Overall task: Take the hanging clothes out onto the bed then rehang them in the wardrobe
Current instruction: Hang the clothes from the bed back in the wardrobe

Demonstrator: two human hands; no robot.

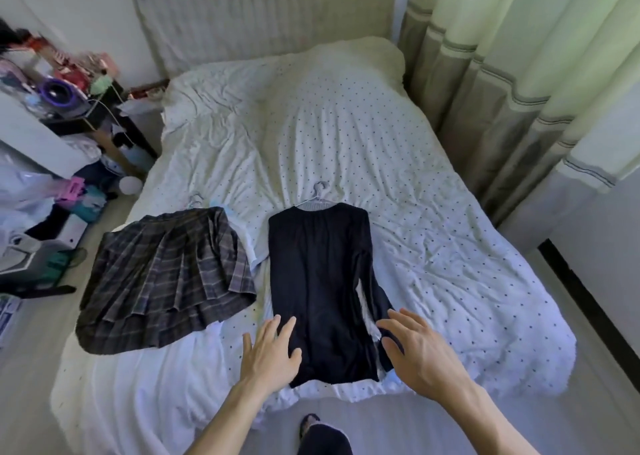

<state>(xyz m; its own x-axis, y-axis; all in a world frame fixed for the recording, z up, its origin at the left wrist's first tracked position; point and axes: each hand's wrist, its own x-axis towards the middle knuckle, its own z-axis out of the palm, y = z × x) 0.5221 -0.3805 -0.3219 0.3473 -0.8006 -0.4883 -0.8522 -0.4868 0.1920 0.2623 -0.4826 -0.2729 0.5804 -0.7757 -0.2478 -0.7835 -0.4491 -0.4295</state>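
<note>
Two garments lie flat on the bed (433,212), on its white dotted cover. A dark long-sleeved top (318,281) sits in the middle, still on its pale hanger (320,195), whose hook points toward the head of the bed. Just to its left lies a plaid pleated skirt (166,281), with another hanger's hook (195,200) showing above its waistband. The left hand (270,350) is spread with straight fingers over the top's lower left edge. The right hand (419,350) is also spread and holds nothing, reaching over the cuff of the sleeve at the lower right. Whether either hand presses the cloth I cannot tell. A cluttered desk (69,108) stands left of the bed, and curtains (519,73) hang on the right.
</note>
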